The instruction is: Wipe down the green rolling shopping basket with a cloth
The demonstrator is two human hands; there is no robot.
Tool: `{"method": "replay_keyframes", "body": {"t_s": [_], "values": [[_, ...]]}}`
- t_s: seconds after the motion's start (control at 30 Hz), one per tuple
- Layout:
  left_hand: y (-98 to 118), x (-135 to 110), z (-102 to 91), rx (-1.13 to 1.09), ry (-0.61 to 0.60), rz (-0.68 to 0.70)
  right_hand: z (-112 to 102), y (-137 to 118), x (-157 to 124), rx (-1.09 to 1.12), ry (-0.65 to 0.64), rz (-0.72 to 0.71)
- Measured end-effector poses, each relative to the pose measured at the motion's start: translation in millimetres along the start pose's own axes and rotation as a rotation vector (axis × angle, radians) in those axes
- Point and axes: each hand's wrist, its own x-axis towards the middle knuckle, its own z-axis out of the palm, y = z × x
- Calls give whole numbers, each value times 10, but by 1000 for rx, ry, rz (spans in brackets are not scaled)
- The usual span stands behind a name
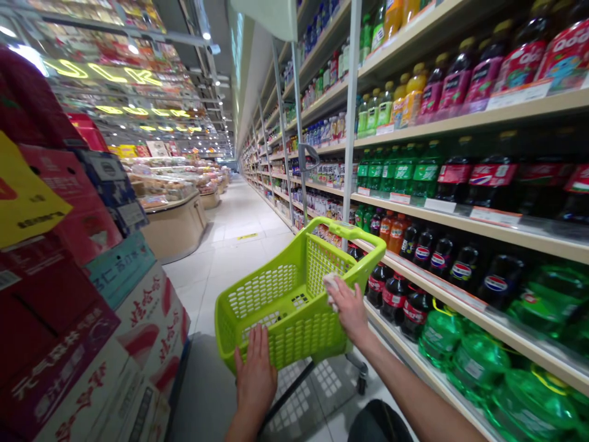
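A lime-green plastic shopping cart [285, 285] with perforated basket walls stands side-on in front of me, its handle end toward the shelves. My left hand [256, 367] lies against the near side wall by the low front end, fingers stretched out and nothing in it. A crumpled white cloth or tissue [330, 286] is under the fingers of my right hand [348, 307], which presses it on the upper rim of the near side. Inside, the basket shows a bare green floor with a small dark-and-white patch.
Shelves of bottled drinks [460, 172] run along the right, with large green bottles [473, 362] at the bottom. Stacked drink cartons [133, 301] rise close on the left. Beyond them is a rounded display counter [172, 224] beside the tiled aisle [237, 215].
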Motion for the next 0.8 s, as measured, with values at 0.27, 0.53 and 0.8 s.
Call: {"method": "replay_keyframes", "body": {"t_s": [0.27, 0.53, 0.8], "values": [[-110, 28, -34, -22, -50, -11, 227, -248, -13, 133, -120, -99], [-49, 15, -58, -45, -105, 3, 437, -812, -151, 299, -229, -268], [-235, 17, -97, -23, -179, 8, 326, -718, 4, 232, -237, 17]]}}
